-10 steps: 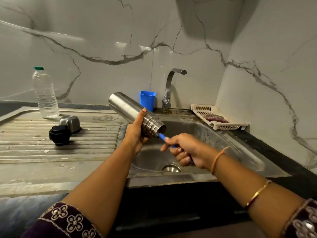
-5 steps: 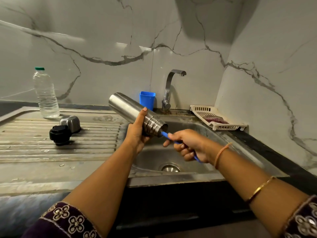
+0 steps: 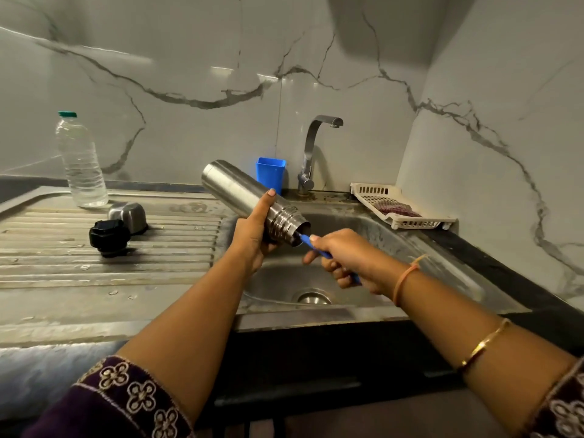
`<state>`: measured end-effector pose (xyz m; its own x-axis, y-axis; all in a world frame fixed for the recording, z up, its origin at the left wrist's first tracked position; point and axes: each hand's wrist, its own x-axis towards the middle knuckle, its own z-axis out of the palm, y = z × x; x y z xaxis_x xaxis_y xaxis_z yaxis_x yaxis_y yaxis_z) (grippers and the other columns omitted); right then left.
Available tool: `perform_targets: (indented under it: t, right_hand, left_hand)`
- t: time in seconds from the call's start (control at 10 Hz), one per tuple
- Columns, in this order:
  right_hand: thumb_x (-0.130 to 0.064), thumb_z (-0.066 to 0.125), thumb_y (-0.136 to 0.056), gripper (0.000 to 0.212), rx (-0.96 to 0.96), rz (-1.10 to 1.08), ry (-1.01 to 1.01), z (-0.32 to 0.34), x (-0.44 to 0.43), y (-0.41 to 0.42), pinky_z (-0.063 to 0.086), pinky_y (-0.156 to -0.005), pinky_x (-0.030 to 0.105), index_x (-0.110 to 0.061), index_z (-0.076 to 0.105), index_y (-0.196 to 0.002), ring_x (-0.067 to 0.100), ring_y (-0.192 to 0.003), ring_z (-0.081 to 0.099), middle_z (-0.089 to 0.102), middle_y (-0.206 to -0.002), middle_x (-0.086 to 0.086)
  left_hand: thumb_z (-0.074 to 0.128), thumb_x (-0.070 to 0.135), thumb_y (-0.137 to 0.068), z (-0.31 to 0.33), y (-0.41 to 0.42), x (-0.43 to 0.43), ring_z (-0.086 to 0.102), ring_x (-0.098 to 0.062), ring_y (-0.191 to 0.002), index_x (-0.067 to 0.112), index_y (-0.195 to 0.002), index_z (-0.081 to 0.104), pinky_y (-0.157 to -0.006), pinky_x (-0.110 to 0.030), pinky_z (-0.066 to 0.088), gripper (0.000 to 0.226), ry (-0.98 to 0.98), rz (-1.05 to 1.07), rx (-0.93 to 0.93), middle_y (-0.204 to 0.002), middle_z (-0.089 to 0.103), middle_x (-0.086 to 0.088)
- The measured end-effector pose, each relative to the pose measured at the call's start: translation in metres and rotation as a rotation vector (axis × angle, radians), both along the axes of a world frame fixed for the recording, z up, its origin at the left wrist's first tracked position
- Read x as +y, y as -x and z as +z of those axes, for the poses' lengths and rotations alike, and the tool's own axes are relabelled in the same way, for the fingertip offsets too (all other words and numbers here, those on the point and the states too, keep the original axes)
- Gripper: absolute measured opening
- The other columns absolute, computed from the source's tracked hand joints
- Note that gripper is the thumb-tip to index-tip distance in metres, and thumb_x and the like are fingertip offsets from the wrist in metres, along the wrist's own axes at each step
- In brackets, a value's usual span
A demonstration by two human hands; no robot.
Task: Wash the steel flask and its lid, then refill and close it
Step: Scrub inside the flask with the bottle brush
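Closer to the mouth of the steel flask point(image 3: 235, 188) the right hand point(image 3: 344, 257) has been brought since the earlier frame, so less of the blue brush handle point(image 3: 306, 241) is shown between them. Well left of the flask, a plastic bottle point(image 3: 82, 162) is stood on the ribbed counter point(image 3: 94, 279), with a black stopper point(image 3: 109, 237) and a steel cap point(image 3: 128, 214) side by side nearer. The flask is held tilted over the sink point(image 3: 395, 245), mouth down and rightward, its neck gripped by the left hand point(image 3: 252, 240). Just behind it a blue cup point(image 3: 270, 172) and a tap point(image 3: 311, 153) are seen. The handle is clasped in the right hand's curled fingers just right of the mouth. Farther right a white tray point(image 3: 401, 213) is set.
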<state>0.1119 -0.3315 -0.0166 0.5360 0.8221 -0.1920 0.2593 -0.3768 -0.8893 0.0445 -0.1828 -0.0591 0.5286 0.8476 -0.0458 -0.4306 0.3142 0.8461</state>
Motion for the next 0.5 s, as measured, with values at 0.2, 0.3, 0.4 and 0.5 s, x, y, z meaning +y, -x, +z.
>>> perform_targets:
  t: [0.2, 0.3, 0.4, 0.5]
  right_hand:
    - [-0.021, 0.033, -0.1, 0.026, -1.641, 0.031, 0.158, -0.028, -0.007, 0.0, 0.035, -0.048, 0.03, -0.009, 0.052, -0.114, 0.023, -0.062, 0.057, 0.059, -0.085, 0.005]
    - [-0.025, 0.038, -0.101, 0.026, -0.613, 0.042, -0.021, -0.019, 0.002, -0.003, 0.027, -0.043, 0.025, -0.01, 0.058, -0.095, 0.018, -0.051, 0.046, 0.049, -0.064, 0.001]
    - [-0.026, 0.041, -0.101, 0.03, 0.328, 0.062, -0.027, -0.002, -0.004, -0.007, 0.02, -0.034, 0.016, -0.007, 0.062, -0.093, 0.005, -0.034, 0.025, 0.034, -0.05, -0.004]
    - [-0.029, 0.043, -0.099, 0.028, -0.375, 0.089, 0.087, 0.0, -0.008, -0.006, 0.029, -0.042, 0.021, -0.01, 0.061, -0.09, 0.013, -0.046, 0.042, 0.045, -0.059, -0.001]
  left_hand:
    - [0.072, 0.039, -0.078, 0.0, -0.002, 0.0, 0.068, -0.024, -0.095, 0.011, -0.104, 0.054, -0.082, -0.043, 0.056, 0.042, 0.056, -0.022, -0.026, -0.104, 0.068, -0.012]
    - [0.073, 0.04, -0.076, 0.001, 0.0, 0.001, 0.068, -0.024, -0.095, 0.008, -0.117, 0.053, -0.074, -0.038, 0.058, 0.056, 0.038, -0.036, -0.021, -0.109, 0.068, -0.013]
    - [0.071, 0.042, -0.077, 0.002, 0.001, -0.001, 0.069, -0.023, -0.093, 0.007, -0.125, 0.05, -0.068, -0.035, 0.059, 0.062, 0.036, -0.053, -0.044, -0.112, 0.067, -0.014]
    - [0.073, 0.04, -0.075, 0.001, -0.001, -0.004, 0.069, -0.023, -0.093, 0.006, -0.127, 0.048, -0.068, -0.036, 0.059, 0.066, 0.039, -0.034, -0.026, -0.112, 0.066, -0.014]
